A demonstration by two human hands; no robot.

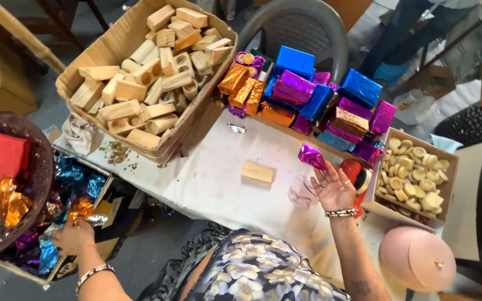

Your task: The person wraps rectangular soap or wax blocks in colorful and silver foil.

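Left hand (72, 237) is digging into foil scraps (76, 187) in the floor box; right hand (335, 190) is hovering open, empty. Purple-wrapped block (312, 156) just beyond its fingertips (bare wood block (258, 172) to its left) risks getting knocked away.

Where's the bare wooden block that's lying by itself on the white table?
In the head view the wooden block lies near the middle of the white table, left of the right hand and below the heap of foil-wrapped blocks.
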